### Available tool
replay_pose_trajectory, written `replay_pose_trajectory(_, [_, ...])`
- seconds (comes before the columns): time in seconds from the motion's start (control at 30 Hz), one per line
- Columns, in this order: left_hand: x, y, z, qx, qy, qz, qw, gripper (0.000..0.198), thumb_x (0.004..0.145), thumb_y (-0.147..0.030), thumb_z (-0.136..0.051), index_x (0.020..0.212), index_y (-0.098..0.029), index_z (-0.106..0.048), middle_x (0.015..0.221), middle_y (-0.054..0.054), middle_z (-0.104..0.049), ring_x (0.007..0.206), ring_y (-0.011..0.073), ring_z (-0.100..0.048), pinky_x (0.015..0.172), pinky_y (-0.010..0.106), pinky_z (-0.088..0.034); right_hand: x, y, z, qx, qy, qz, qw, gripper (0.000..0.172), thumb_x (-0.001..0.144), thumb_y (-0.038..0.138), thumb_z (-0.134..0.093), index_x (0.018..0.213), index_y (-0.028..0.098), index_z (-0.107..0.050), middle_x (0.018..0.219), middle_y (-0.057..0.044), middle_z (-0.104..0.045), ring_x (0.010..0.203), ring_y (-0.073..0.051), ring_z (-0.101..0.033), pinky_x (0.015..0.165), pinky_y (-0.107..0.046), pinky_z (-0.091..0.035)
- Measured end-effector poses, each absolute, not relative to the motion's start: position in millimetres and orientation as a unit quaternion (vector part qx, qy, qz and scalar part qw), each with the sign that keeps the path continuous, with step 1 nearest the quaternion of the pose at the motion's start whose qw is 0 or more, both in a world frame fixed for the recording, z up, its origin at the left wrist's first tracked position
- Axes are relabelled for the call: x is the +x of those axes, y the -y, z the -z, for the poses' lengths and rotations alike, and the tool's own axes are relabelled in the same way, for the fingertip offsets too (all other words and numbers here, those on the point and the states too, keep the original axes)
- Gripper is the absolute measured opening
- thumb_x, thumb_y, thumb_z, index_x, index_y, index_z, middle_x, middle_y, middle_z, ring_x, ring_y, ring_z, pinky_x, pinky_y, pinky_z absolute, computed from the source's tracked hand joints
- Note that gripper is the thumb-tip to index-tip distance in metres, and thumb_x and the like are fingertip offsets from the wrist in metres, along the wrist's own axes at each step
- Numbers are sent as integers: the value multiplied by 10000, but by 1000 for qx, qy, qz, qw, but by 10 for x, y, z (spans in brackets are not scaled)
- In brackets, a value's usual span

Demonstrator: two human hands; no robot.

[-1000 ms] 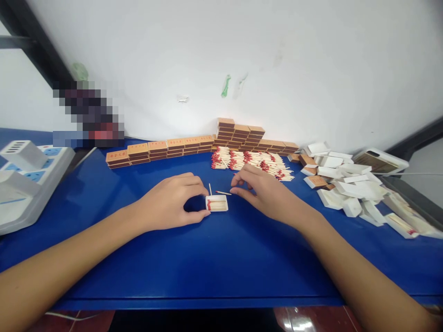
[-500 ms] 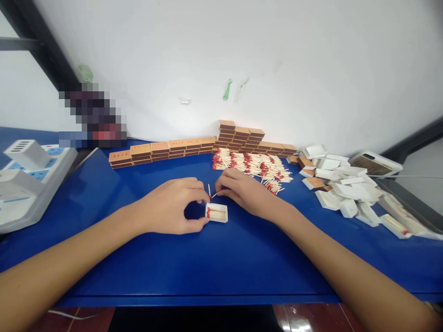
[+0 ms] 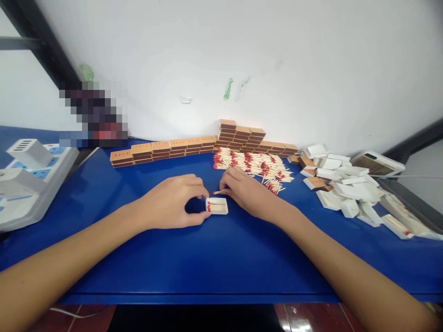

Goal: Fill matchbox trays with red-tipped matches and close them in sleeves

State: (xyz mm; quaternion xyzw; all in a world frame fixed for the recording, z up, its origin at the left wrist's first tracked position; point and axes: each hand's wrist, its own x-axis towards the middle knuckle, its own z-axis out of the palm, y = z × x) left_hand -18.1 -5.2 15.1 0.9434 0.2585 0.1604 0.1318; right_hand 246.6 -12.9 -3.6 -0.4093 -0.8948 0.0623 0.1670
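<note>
My left hand (image 3: 176, 200) has its thumb and a finger at the left end of a small white matchbox tray (image 3: 226, 208), closed on it. Several red-tipped matches (image 3: 216, 209) lie in that tray, heads to the left. Just above and to the right, my right hand (image 3: 244, 190) pinches what looks like a match (image 3: 216, 192), its red tip pointing left toward the tray. Whether more than one is between those fingers is hard to see. Behind the right hand spreads a loose heap of matches (image 3: 254, 163).
Stacked brown matchboxes (image 3: 180, 146) line the wall. White empty trays (image 3: 349, 184) pile up at the right, beside a phone (image 3: 379, 162). A power strip (image 3: 51, 184) with plugged-in chargers sits at the left. All stand on a blue table (image 3: 207, 263).
The match that stood upright by my left fingers no longer shows there. The match in my right hand now lies more level, and that hand has shifted slightly right.
</note>
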Motion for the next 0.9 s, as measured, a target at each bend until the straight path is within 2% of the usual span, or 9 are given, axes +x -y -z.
replay_pose_trajectory(0.27, [-167, 51, -131, 939, -277, -173, 109, 233, 948, -370, -710, 1069, -180, -768, 964, 44, -712, 918, 221, -649, 774, 348, -481, 2447, 304, -107, -420, 877, -79, 217, 81, 1096, 213, -533, 1026, 227, -569, 1104, -112, -624, 1055, -269, -585, 913, -412, -508])
replay_pose_trajectory(0.43, [-160, 50, -111, 938, -277, -181, 100, 217, 960, -370, -698, 1019, -167, -751, 973, 47, -720, 932, 224, -657, 792, 354, -497, 2303, 357, -26, -382, 908, 29, 169, 179, 1080, 113, -487, 985, 187, -620, 1041, -126, -644, 960, -274, -572, 863, -418, -522])
replay_pose_trajectory(0.6, [-157, 49, -109, 938, -278, -181, 97, 210, 960, -366, -699, 1005, -165, -739, 971, 49, -716, 940, 228, -658, 796, 357, -505, 2250, 375, 31, -375, 914, 95, 123, 252, 1106, 161, -436, 997, 139, -662, 1028, -157, -651, 917, -286, -560, 850, -448, -527])
replay_pose_trajectory(0.77, [-171, 40, -109, 937, -281, -178, 108, 205, 964, -361, -696, 1054, -186, -753, 999, 45, -729, 952, 227, -666, 804, 353, -506, 2402, 376, -82, -397, 898, 16, 190, 164, 1094, 174, -491, 1055, 183, -650, 1089, -127, -654, 1010, -264, -614, 863, -386, -530])
replay_pose_trajectory(0.9, [-182, 37, -118, 937, -284, -170, 113, 242, 971, -371, -691, 1122, -199, -769, 1016, 45, -733, 960, 231, -671, 800, 357, -512, 2824, 203, -120, -467, 853, 14, 232, 135, 1069, 189, -525, 1034, 203, -654, 1011, -102, -674, 939, -257, -635, 828, -385, -497])
